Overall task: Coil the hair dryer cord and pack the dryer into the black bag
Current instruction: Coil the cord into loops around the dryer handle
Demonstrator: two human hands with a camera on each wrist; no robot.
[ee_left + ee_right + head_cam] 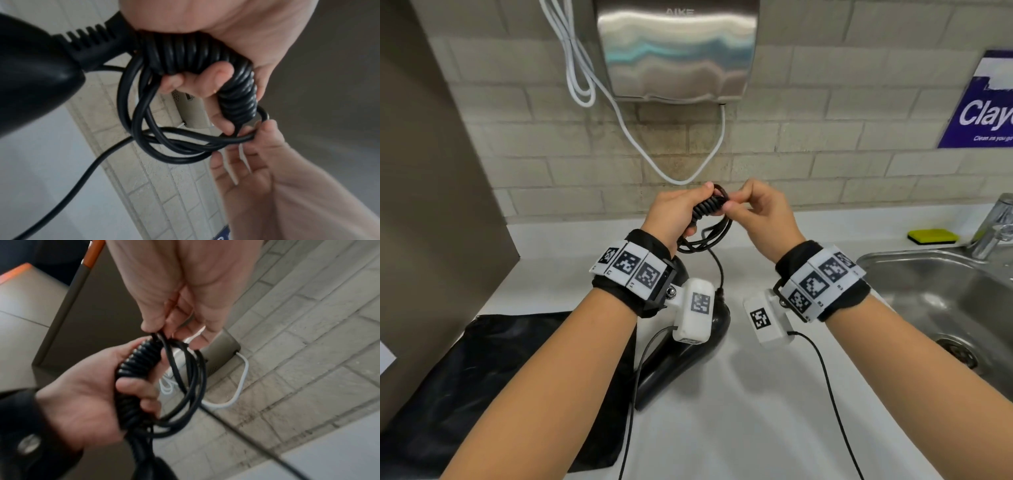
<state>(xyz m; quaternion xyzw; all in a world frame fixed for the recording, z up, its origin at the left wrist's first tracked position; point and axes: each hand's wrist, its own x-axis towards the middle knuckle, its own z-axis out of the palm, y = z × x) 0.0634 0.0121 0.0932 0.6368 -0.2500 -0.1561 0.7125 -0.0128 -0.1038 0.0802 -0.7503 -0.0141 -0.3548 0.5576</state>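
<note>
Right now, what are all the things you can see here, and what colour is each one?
hair dryer cord: one, black, looped between both hands
hair dryer: one, black, on counter
bag: one, black, flat at left
hand dryer: one, silver, on wall
white cable: one, hanging beneath it
sponge: one, yellow, behind sink
sink: one, steel, right
faucet: one, chrome
sign: one, blue, on wall
left hand: grips coils
right hand: pinches loop

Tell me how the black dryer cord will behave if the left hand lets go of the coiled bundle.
The cord looks limp: its loops sag below the left hand, so they would probably fall open. The spiral section sits tightly wound and may spring outward a little. The right hand only pinches one loop, which likely would not hold the bundle together.
</note>
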